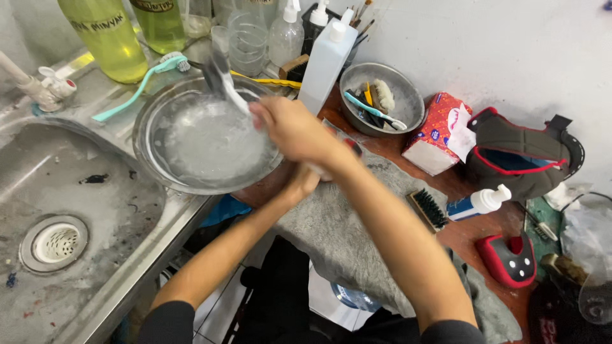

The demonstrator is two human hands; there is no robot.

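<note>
Gripped in the right hand (290,127), a brush (224,83) dips into the soapy basin (159,114).

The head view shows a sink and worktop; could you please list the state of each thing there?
Right hand: gripping a brush over the basin.
Left hand: under the right forearm, grip hidden.
Metal basin: holds foamy water.
Sink: drained, dirty.
Tissue box: open, tissue sticking out.
Small bowl: holds brushes.
</note>
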